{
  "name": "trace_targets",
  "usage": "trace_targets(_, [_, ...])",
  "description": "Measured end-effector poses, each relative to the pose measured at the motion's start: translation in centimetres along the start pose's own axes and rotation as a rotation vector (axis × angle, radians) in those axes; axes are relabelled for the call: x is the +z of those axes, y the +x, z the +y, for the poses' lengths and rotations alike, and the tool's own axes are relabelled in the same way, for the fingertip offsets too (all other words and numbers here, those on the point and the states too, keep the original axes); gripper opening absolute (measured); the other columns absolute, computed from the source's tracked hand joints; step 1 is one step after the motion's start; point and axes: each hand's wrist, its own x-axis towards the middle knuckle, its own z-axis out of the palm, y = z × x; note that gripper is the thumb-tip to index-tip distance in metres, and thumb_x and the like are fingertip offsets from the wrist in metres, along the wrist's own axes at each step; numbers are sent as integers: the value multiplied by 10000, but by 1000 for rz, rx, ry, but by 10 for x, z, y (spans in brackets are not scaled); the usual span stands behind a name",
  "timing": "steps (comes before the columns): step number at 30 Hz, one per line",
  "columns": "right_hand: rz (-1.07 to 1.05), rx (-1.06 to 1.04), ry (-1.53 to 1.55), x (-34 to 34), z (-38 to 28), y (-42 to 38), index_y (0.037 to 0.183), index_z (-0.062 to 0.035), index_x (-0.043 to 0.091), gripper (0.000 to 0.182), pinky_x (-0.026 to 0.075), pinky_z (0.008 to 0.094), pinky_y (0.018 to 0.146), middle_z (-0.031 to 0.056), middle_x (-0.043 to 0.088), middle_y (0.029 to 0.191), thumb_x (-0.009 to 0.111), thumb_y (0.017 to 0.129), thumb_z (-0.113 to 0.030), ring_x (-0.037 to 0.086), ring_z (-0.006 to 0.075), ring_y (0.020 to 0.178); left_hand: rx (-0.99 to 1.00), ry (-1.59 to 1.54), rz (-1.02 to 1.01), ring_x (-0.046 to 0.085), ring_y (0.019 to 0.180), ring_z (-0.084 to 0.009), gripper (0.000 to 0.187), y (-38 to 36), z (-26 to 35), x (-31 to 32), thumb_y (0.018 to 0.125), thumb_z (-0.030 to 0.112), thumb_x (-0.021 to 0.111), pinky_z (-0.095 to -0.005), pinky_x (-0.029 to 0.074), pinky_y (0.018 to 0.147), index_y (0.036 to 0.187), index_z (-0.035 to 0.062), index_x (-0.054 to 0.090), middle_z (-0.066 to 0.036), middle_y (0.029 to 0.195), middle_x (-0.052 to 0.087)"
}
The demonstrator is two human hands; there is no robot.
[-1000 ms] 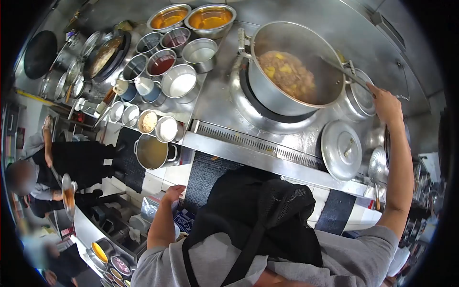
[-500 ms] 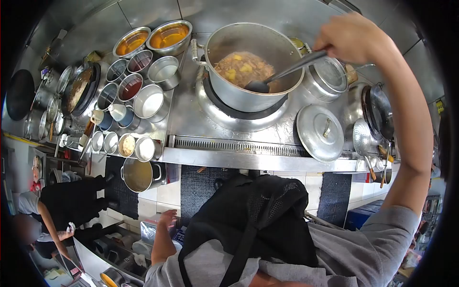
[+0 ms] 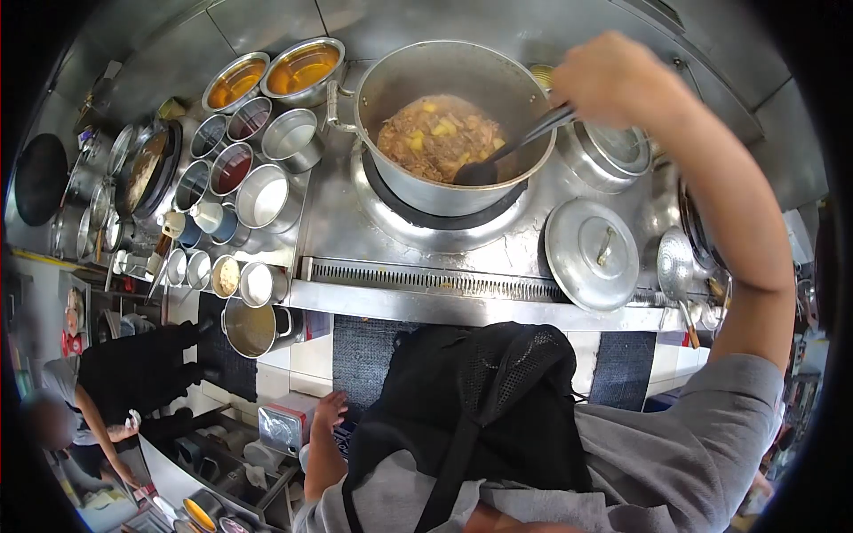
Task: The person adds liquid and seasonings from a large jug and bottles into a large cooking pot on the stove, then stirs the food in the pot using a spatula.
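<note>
A large aluminium pot (image 3: 373, 147) sits on the burner, with brown stew (image 3: 426, 147) and yellow chunks in it. My right hand (image 3: 613, 80) is closed round the handle of a long dark cooking spoon (image 3: 524, 135), above the pot's right rim. The spoon's head rests in the stew at the right of the pot, partly sunk, so its exact shape is hard to tell. Down beside my body hangs my left hand (image 3: 330, 410), fingers loosely apart, holding nothing. A round metal lid (image 3: 591, 256) leans on the stove to the right of the pot.
Left of the pot stand metal bowls of orange liquid (image 3: 304, 71) and several containers of sauces and seasonings (image 3: 267, 197). A two-handled pot (image 3: 251, 327) sits below the counter edge. A skimmer (image 3: 675, 265) lies far right. Another person (image 3: 115, 382) bends at the lower left.
My right hand has moved left and slightly down, with the spoon's head shifting a little lower in the stew. The view has shifted slightly. My left hand stays low.
</note>
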Motion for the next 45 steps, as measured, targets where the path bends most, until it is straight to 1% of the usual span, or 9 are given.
trace_targets(8, [502,52,138,96,54,20,1255,-286,623,436,520,443,689,92,600,936,578,863,-102,651,303,846,-197,65,40,629,1015,-191,342,-72,21,40,957,244,557,-416,500,795,1294,200,593,-2,1299,609])
trace_targets(20, [335,-223,267,179,33,80,1367,-311,535,530,553,420,746,96,647,1053,473,884,-103,673,292,911,-36,-16,235,637,940,-152,424,-70,107,83,920,386,618,-336,498,708,1274,153,624,1,1118,673])
trace_targets(25, [407,-143,302,155,73,50,1324,-250,585,631,541,423,746,85,662,960,561,759,31,663,301,885,-107,-43,198,638,929,-159,358,-79,88,112,949,357,586,-345,506,720,1244,160,641,21,1133,660])
trace_targets(28, [405,-74,315,150,88,39,1299,-226,608,607,534,430,740,83,670,960,554,754,38,662,301,883,10,2,65,638,950,-182,361,-49,-9,97,945,354,599,-377,513,744,1257,176,630,24,1154,655])
trace_targets(29, [410,-69,309,151,90,39,1290,-203,617,598,530,434,731,89,687,956,551,752,49,666,303,867,-173,-119,100,639,999,-203,360,-49,-11,102,953,343,593,-407,513,783,1274,184,616,13,1197,645])
trace_targets(34, [233,-58,277,134,79,43,1296,-188,611,572,531,437,738,107,702,934,526,776,35,672,317,846,-93,112,-64,631,1076,-218,329,-35,-34,90,981,342,556,-451,508,820,1280,214,607,17,1265,623])
trace_targets(35, [196,-61,290,132,76,44,1294,-185,612,557,532,437,744,114,704,930,518,787,23,673,324,840,50,169,-73,637,1041,-206,328,-26,-20,85,975,344,565,-441,511,806,1272,213,613,20,1244,629])
trace_targets(40, [186,-95,305,137,67,55,1285,-207,616,519,523,452,803,125,697,952,514,811,-22,661,332,910,-112,56,150,616,838,-115,356,-28,110,119,937,350,605,-286,484,610,1213,132,654,6,976,663])
trace_targets(45, [297,-200,281,110,137,9,1218,-158,654,422,478,428,834,112,677,961,585,813,-60,621,309,904,9,17,113,618,846,-116,370,-15,99,118,933,359,608,-274,470,597,1214,123,656,5,930,662])
